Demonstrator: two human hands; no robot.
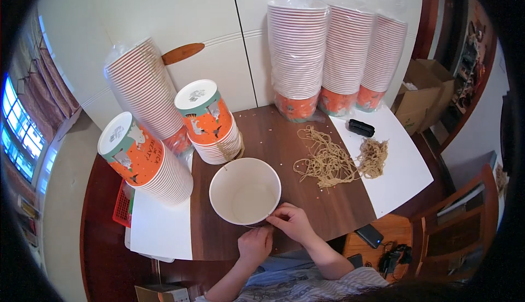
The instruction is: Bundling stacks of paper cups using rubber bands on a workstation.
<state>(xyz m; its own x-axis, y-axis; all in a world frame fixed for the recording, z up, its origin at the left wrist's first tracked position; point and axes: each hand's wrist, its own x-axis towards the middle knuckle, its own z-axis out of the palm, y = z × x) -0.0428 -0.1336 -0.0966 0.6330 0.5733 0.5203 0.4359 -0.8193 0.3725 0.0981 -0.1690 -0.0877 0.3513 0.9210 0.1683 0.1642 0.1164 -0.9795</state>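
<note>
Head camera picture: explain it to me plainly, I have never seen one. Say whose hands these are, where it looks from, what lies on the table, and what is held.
This is one wide fisheye view from a camera on a person's head, looking down, so straight edges bend. The left hand and right hand are the person's own, bare. Both touch the near rim of an open white paper bucket on the brown table; their fingers seem to pinch something thin there, too small to identify. Beside it lie piles of tan strings, a small black object, and white sheets. Stacks of orange paper buckets stand left, taller plastic-wrapped stacks behind.
</note>
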